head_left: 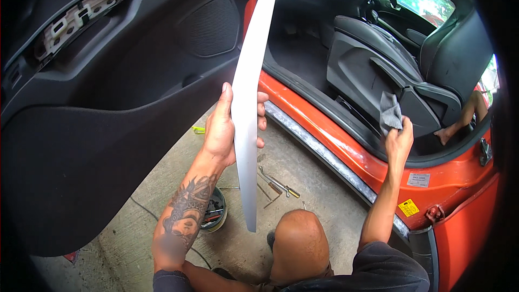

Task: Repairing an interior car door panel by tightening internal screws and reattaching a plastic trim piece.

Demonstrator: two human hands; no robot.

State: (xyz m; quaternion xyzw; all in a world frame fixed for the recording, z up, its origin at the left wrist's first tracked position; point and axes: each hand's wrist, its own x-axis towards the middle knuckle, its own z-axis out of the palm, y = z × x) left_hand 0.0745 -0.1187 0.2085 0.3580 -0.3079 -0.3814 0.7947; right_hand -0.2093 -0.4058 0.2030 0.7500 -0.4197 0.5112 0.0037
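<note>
A long silver trim strip [250, 97], tapered at both ends, stands nearly upright in my left hand [220, 130]. The thumb presses its left edge and the fingertips curl round the right edge. My right hand [399, 136] is closed on a crumpled grey cloth [390, 112], held up in front of the car seat's side. To the left is the open black door panel [97, 162]. Near its top, a recess exposes pale clips and brackets [75, 19].
A bucket of tools [215, 211] stands on the concrete floor [292, 173] beside my left forearm. Wrenches and a yellow-handled screwdriver [292, 191] lie near my knee. The orange door sill [324, 146] runs along the right. Behind the seat [378, 70], another person's bare limb [465, 119] shows.
</note>
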